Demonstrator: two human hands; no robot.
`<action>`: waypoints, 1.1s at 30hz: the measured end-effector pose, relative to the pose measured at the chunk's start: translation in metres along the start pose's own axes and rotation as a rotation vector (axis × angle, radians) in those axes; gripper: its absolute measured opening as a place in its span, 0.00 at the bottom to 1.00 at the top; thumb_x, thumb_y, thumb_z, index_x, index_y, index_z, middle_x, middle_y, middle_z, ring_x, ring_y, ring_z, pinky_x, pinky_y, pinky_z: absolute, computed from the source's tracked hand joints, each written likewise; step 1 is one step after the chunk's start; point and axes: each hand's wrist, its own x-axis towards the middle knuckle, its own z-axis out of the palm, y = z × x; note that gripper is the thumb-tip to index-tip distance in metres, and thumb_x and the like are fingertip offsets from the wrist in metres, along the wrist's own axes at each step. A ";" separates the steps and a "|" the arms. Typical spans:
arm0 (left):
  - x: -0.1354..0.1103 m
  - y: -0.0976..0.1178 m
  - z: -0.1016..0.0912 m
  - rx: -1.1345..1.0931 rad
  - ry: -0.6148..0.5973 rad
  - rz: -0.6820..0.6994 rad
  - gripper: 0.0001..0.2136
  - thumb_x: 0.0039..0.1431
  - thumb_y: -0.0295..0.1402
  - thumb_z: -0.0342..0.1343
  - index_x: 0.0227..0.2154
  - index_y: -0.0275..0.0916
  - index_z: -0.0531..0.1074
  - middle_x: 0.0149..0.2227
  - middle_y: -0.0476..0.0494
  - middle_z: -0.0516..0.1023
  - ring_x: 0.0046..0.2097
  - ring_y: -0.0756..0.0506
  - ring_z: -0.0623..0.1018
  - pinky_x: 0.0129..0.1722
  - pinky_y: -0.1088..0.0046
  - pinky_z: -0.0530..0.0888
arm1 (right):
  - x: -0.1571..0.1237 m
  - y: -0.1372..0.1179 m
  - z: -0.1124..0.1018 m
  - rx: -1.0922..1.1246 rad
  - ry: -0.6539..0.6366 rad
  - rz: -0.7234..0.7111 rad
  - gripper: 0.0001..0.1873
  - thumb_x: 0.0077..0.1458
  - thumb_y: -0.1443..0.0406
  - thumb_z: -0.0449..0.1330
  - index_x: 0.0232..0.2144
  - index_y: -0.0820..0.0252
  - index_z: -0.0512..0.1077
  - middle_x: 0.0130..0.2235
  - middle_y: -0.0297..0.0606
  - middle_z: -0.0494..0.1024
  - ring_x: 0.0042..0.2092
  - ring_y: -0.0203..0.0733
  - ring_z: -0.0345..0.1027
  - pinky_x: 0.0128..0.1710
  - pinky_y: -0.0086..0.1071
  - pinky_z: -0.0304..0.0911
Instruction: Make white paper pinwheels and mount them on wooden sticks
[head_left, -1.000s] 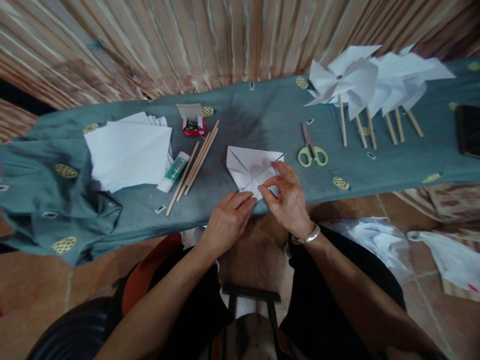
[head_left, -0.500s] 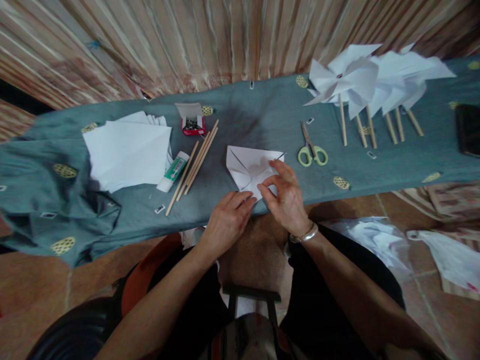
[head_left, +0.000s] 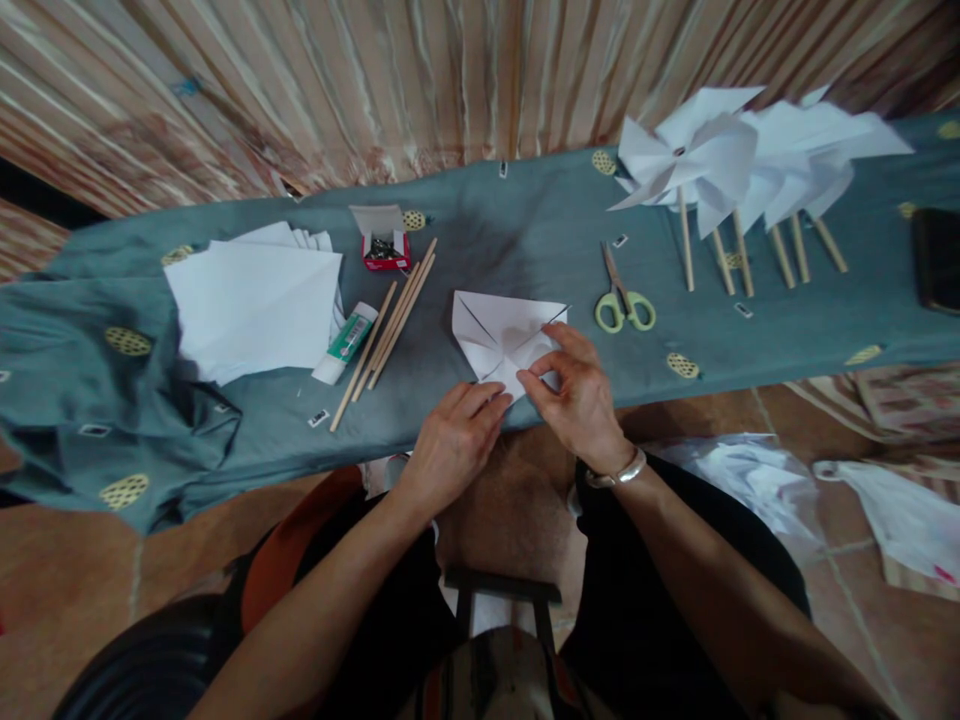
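Note:
A white sheet of paper [head_left: 487, 322] with slits running in from its corners lies near the front edge of the table. My left hand [head_left: 457, 445] has thumb and fingers closed on the sheet's near corner and holds it down. From the right, my right hand [head_left: 574, 400] grips a flap of the same sheet between thumb and fingers, bending it toward the middle. That hand covers part of the paper's right side. Green-handled scissors [head_left: 625, 308] lie to the right of the sheet.
At left are a stack of white paper [head_left: 255, 310], a glue stick [head_left: 345, 343], several wooden sticks [head_left: 401, 320] and an open red box of small metal pieces [head_left: 385, 250]. Several paper pinwheels [head_left: 705, 150] lie at back right; a dark object [head_left: 937, 260] sits at the right edge.
My right hand has shifted very slightly to the right, still gripping the flap. My left hand and the other objects stay where they were.

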 end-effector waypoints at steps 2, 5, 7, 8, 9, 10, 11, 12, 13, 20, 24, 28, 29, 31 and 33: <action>0.000 0.000 0.000 0.000 -0.001 -0.001 0.11 0.62 0.25 0.51 0.46 0.34 0.71 0.46 0.38 0.76 0.44 0.44 0.75 0.43 0.64 0.78 | 0.000 0.000 0.001 -0.002 -0.004 0.002 0.09 0.55 0.61 0.60 0.25 0.56 0.72 0.56 0.45 0.72 0.61 0.54 0.60 0.60 0.52 0.57; 0.001 0.000 0.000 -0.001 0.004 0.003 0.11 0.62 0.25 0.51 0.46 0.33 0.71 0.46 0.38 0.76 0.43 0.44 0.75 0.43 0.65 0.78 | -0.001 -0.001 0.000 -0.021 -0.015 0.005 0.09 0.55 0.61 0.60 0.25 0.57 0.72 0.57 0.47 0.71 0.62 0.54 0.58 0.60 0.52 0.57; 0.001 0.000 0.000 -0.003 0.005 0.005 0.11 0.62 0.25 0.51 0.46 0.33 0.71 0.46 0.38 0.76 0.43 0.44 0.75 0.43 0.65 0.78 | -0.002 -0.002 0.000 -0.033 -0.024 0.013 0.09 0.56 0.61 0.59 0.25 0.57 0.72 0.58 0.47 0.70 0.63 0.55 0.58 0.60 0.52 0.57; 0.001 0.000 0.000 -0.004 0.002 0.005 0.11 0.62 0.25 0.51 0.47 0.33 0.71 0.46 0.38 0.76 0.43 0.44 0.75 0.43 0.64 0.78 | -0.002 -0.002 0.000 -0.036 -0.028 0.017 0.09 0.56 0.61 0.59 0.26 0.57 0.72 0.58 0.47 0.70 0.63 0.55 0.57 0.60 0.53 0.56; 0.001 0.000 0.000 -0.005 -0.002 0.004 0.11 0.62 0.25 0.51 0.47 0.33 0.70 0.46 0.38 0.76 0.43 0.44 0.75 0.43 0.64 0.78 | -0.002 -0.002 0.000 -0.037 -0.029 0.019 0.09 0.56 0.60 0.59 0.26 0.57 0.72 0.58 0.48 0.70 0.63 0.55 0.57 0.60 0.53 0.56; 0.001 0.001 0.000 -0.006 -0.005 0.003 0.11 0.63 0.25 0.51 0.47 0.33 0.70 0.46 0.38 0.76 0.43 0.44 0.75 0.43 0.64 0.78 | -0.002 -0.002 0.000 -0.036 -0.032 0.019 0.09 0.56 0.60 0.59 0.26 0.57 0.72 0.58 0.48 0.70 0.63 0.55 0.57 0.60 0.53 0.56; 0.001 0.001 0.000 -0.008 -0.006 0.003 0.11 0.63 0.25 0.51 0.47 0.33 0.70 0.47 0.38 0.76 0.43 0.44 0.75 0.42 0.64 0.78 | -0.002 -0.002 0.000 -0.034 -0.035 0.019 0.10 0.56 0.60 0.58 0.26 0.57 0.72 0.58 0.48 0.70 0.63 0.55 0.57 0.60 0.53 0.56; 0.002 0.001 -0.001 -0.011 -0.008 0.002 0.11 0.63 0.25 0.50 0.47 0.34 0.70 0.47 0.38 0.76 0.43 0.44 0.75 0.43 0.64 0.77 | -0.002 -0.002 0.000 -0.034 -0.038 0.018 0.09 0.56 0.60 0.58 0.26 0.57 0.72 0.58 0.48 0.70 0.63 0.55 0.57 0.60 0.53 0.56; 0.002 0.001 -0.001 -0.014 -0.012 0.002 0.11 0.63 0.25 0.50 0.47 0.33 0.70 0.47 0.38 0.76 0.43 0.44 0.75 0.43 0.64 0.77 | -0.002 -0.002 0.000 -0.036 -0.042 0.019 0.09 0.56 0.60 0.58 0.26 0.57 0.72 0.58 0.49 0.70 0.63 0.55 0.57 0.60 0.53 0.56; 0.004 0.002 -0.002 -0.007 -0.024 0.019 0.11 0.64 0.26 0.49 0.47 0.32 0.71 0.46 0.38 0.77 0.43 0.44 0.75 0.43 0.63 0.77 | -0.001 -0.004 0.000 -0.071 -0.048 0.007 0.10 0.57 0.61 0.58 0.26 0.58 0.71 0.58 0.50 0.69 0.63 0.55 0.56 0.60 0.53 0.56; 0.003 0.002 -0.001 -0.015 -0.043 0.005 0.11 0.64 0.26 0.48 0.47 0.33 0.71 0.47 0.38 0.77 0.44 0.44 0.74 0.44 0.62 0.77 | -0.002 -0.006 -0.001 -0.126 -0.047 -0.014 0.09 0.58 0.60 0.57 0.28 0.58 0.71 0.59 0.47 0.68 0.64 0.54 0.55 0.60 0.53 0.56; 0.004 0.002 -0.003 -0.017 -0.055 0.001 0.11 0.64 0.26 0.48 0.47 0.33 0.71 0.47 0.38 0.77 0.44 0.44 0.74 0.44 0.63 0.76 | -0.003 -0.008 -0.001 -0.162 -0.039 -0.098 0.08 0.61 0.61 0.54 0.35 0.57 0.72 0.61 0.44 0.65 0.65 0.53 0.52 0.60 0.51 0.56; 0.004 0.002 -0.003 -0.016 -0.058 0.004 0.11 0.64 0.26 0.48 0.47 0.32 0.71 0.47 0.38 0.77 0.44 0.44 0.74 0.44 0.63 0.76 | -0.003 -0.009 -0.001 -0.170 -0.044 -0.125 0.09 0.62 0.62 0.52 0.37 0.57 0.72 0.62 0.44 0.64 0.66 0.53 0.51 0.60 0.51 0.56; 0.005 0.002 -0.004 -0.013 -0.065 0.006 0.11 0.64 0.25 0.49 0.47 0.32 0.71 0.47 0.38 0.77 0.43 0.44 0.73 0.44 0.64 0.76 | -0.003 -0.011 -0.001 -0.186 -0.064 -0.166 0.11 0.63 0.64 0.49 0.41 0.57 0.72 0.63 0.44 0.62 0.66 0.52 0.49 0.60 0.51 0.56; 0.004 0.002 -0.004 -0.016 -0.072 0.001 0.11 0.64 0.25 0.49 0.46 0.32 0.71 0.47 0.38 0.77 0.44 0.44 0.73 0.45 0.64 0.76 | -0.003 -0.013 -0.001 -0.195 -0.093 -0.184 0.13 0.63 0.65 0.48 0.42 0.56 0.72 0.64 0.43 0.60 0.67 0.52 0.48 0.61 0.51 0.55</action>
